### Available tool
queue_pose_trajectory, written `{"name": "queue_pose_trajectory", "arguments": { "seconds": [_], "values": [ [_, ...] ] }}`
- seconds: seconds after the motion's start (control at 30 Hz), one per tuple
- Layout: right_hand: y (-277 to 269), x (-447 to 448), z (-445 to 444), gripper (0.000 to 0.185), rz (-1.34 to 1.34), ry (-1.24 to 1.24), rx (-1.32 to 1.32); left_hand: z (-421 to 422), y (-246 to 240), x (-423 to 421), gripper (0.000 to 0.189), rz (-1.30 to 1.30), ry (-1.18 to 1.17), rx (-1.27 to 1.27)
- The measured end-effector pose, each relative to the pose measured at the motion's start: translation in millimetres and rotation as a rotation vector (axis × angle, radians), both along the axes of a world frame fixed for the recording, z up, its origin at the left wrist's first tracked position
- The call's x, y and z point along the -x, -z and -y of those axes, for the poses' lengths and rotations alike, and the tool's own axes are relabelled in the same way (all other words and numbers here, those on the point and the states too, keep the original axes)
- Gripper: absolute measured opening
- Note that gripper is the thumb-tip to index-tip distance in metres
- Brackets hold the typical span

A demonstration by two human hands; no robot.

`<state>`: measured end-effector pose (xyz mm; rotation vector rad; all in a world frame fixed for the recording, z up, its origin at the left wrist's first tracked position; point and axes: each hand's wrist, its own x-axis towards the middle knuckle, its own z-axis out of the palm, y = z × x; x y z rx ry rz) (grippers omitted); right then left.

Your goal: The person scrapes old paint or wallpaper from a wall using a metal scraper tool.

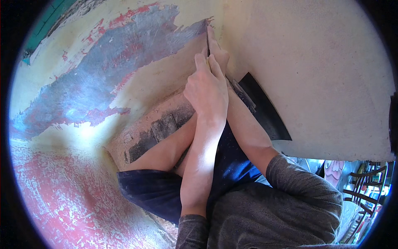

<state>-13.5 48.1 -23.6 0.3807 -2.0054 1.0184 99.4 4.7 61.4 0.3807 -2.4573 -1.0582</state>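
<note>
My left hand [206,88], nearest the camera, is closed round the handle of a thin-bladed scraper [208,42]. The blade is seen almost edge-on and points up toward the corner between two walls. Just beyond, my right hand [220,54] holds the same tool, one finger stretched along the blade; its other fingers are partly hidden. The blade tip touches or nearly touches the right end of a grey-blue patch [124,46] with red traces on the wall. Pale cream coating [168,70] borders this patch.
Another plain pale wall [317,74] rises at the right. A black curved panel [267,112] lies near its foot, beside dusty strips [245,95]. Below are my bare legs on a dusty floor [136,137]. A red-and-white scraped surface [71,193] is at lower left, dark wooden chairs [367,186] at lower right.
</note>
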Motion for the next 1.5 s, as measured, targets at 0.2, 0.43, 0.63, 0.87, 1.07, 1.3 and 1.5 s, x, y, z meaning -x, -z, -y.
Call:
{"name": "queue_pose_trajectory", "arguments": {
  "seconds": [0.2, 0.43, 0.63, 0.87, 1.07, 1.3, 1.5],
  "values": [
    [1.6, 6.7, 2.0, 0.054, -0.103, 0.008, 0.023, 3.5, -9.7, 0.8, 0.031, 0.022, 0.001, 0.059],
    [12.7, 21.7, -0.1, 0.063, 0.305, -0.088, 0.035, -1.2, -3.2, 5.4, 0.030, -0.027, 0.009, 0.042],
    [15.5, 12.3, 3.6, 0.062, 0.281, -0.071, 0.073, -4.5, -2.3, 3.4, 0.031, 0.005, -0.004, 0.075],
    [3.3, 33.0, 5.8, 0.060, 0.238, -0.043, 0.104, -5.2, 4.1, 12.1, 0.032, 0.011, 0.001, 0.007],
    [0.0, 34.6, -7.5, 0.059, 0.186, -0.090, 0.118, 7.5, 12.4, 23.5, 0.028, -0.113, 0.074, 0.110],
    [16.4, -5.1, -5.6, 0.057, 0.104, -0.097, 0.156, -0.5, 2.2, 3.6, 0.033, 0.006, 0.035, -0.045],
    [2.9, 13.4, -6.3, 0.056, 0.107, -0.067, 0.195, -9.1, -2.8, 15.7, 0.032, 0.001, 0.033, 0.028]
  ]
}}
